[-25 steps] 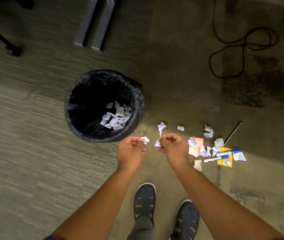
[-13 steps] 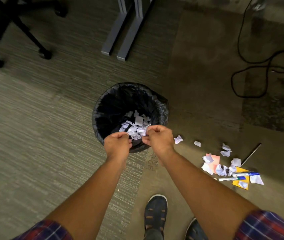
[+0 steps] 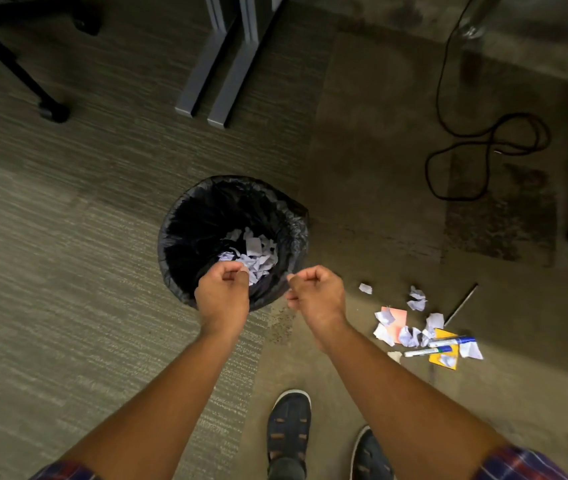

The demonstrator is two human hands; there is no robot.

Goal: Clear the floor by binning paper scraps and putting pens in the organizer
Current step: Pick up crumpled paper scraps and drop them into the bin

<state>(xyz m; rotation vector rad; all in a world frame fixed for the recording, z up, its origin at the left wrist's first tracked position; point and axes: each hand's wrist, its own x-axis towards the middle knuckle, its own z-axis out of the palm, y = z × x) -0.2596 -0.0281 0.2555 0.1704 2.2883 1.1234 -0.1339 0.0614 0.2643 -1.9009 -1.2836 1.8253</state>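
Note:
A round bin lined with a black bag [image 3: 185, 220] stands on the floor with several white paper scraps [image 3: 256, 252] inside. My left hand [image 3: 222, 296] hovers over the bin's near rim with its fingers curled and no scrap showing in it. My right hand [image 3: 317, 294] is just right of the rim, fingers curled, nothing visible in it. More scraps on the floor [image 3: 410, 336] lie to the right with a pink note [image 3: 399, 318], a yellow note [image 3: 445, 362], a blue marker [image 3: 452, 342] and a green marker [image 3: 427, 351]. No organizer is in view.
A thin stick [image 3: 460, 304] lies past the scrap pile. A black cable [image 3: 483, 150] loops on the floor at the far right. Grey desk legs [image 3: 203, 74] and a chair base [image 3: 33, 84] stand beyond the bin. My shoes [image 3: 287, 424] are at the bottom.
Both hands carried scraps from the floor pile to above the bin. They have since parted, the right hand drifting right off the rim, and the scraps no longer show in them.

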